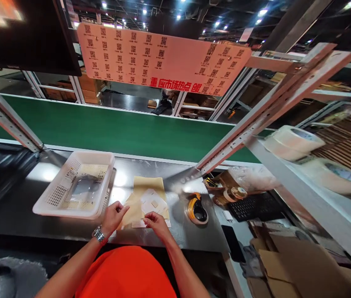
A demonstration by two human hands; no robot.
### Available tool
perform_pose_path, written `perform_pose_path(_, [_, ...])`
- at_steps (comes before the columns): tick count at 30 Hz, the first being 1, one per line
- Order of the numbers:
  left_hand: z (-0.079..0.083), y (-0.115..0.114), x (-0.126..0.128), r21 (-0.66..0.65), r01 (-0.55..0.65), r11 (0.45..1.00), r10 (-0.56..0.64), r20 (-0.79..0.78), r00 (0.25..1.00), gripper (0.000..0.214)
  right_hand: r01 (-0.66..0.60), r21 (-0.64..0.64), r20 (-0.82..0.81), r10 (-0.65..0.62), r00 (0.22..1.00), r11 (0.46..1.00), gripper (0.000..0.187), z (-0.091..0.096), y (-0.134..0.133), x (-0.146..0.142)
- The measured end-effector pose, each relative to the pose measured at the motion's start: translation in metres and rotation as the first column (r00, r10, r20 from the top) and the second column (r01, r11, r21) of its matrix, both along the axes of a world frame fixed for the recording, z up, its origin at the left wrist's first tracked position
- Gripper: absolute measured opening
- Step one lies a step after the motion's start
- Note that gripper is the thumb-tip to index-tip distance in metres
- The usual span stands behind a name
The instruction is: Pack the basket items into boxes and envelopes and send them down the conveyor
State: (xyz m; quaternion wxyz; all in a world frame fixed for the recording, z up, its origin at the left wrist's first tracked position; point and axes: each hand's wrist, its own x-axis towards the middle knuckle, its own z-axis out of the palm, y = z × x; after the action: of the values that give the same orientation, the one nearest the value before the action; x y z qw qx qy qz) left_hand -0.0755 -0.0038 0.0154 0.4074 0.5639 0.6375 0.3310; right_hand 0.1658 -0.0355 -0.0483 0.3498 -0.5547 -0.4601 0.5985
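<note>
My left hand [113, 216], a watch on its wrist, rests with curled fingers on the left edge of a tan padded envelope [146, 188] lying on the steel worktop [22, 207]. My right hand [156, 223] pinches the near edge of a clear packet of small white and tan pieces [152, 205] that lies on the envelope. A white perforated plastic basket [77, 184] sits just left of my hands and holds flat clear packets.
An orange-and-black tape dispenser [196, 209] sits right of the envelope. Beyond are tape rolls [231, 193], a black keyboard [250, 205] and a phone [233, 244]. A green conveyor belt [116, 130] runs behind. Cardboard boxes [290, 260] lie at lower right; large tape rolls [291, 142] sit on a shelf.
</note>
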Motion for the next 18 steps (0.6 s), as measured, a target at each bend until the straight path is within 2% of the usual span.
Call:
perform_pose_path(2, [-0.005,0.006,-0.008,0.102,-0.05,0.994,0.055,-0.051,0.997,0.052,0.036,0.06,0.203,-0.047,0.978,0.998,0.052,-0.014,0.012,0.017])
perform_pose_path(3, [-0.009,0.009,-0.01,0.148,-0.048,0.988,0.061,-0.081,0.995,0.048,0.06,0.107,0.343,-0.094,0.935,0.992,0.062,-0.021,0.018,0.025])
perform_pose_path(5, [-0.02,0.016,-0.011,0.217,-0.011,0.976,0.05,-0.175,0.983,0.041,0.069,0.164,0.626,-0.158,0.763,0.984,0.095,-0.035,0.033,0.036])
perform_pose_path(7, [-0.035,0.024,-0.005,0.228,0.057,0.972,0.01,-0.28,0.96,0.034,0.004,0.092,0.822,-0.079,0.563,0.996,0.13,-0.046,0.046,0.041])
perform_pose_path(9, [-0.05,0.033,0.006,0.185,0.117,0.976,-0.047,-0.345,0.937,0.027,-0.094,-0.049,0.9,0.085,0.428,0.994,0.156,-0.055,0.055,0.04])
perform_pose_path(10, [-0.058,0.038,0.013,0.156,0.14,0.978,-0.075,-0.362,0.929,0.023,-0.139,-0.108,0.911,0.154,0.382,0.984,0.162,-0.058,0.058,0.039])
perform_pose_path(11, [-0.065,0.043,0.019,0.127,0.159,0.979,-0.101,-0.372,0.923,0.02,-0.17,-0.144,0.918,0.196,0.345,0.975,0.165,-0.061,0.06,0.037])
perform_pose_path(13, [-0.079,0.053,0.031,0.07,0.189,0.98,-0.148,-0.388,0.91,0.014,-0.201,-0.146,0.932,0.203,0.301,0.969,0.161,-0.063,0.062,0.036])
perform_pose_path(16, [-0.096,0.063,0.041,-0.001,0.221,0.975,-0.202,-0.41,0.89,0.01,-0.238,-0.095,0.951,0.159,0.267,0.966,0.15,-0.065,0.063,0.037])
perform_pose_path(18, [-0.105,0.068,0.044,-0.038,0.243,0.969,-0.236,-0.419,0.877,0.009,-0.25,-0.134,0.95,0.196,0.243,0.959,0.154,-0.064,0.067,0.038])
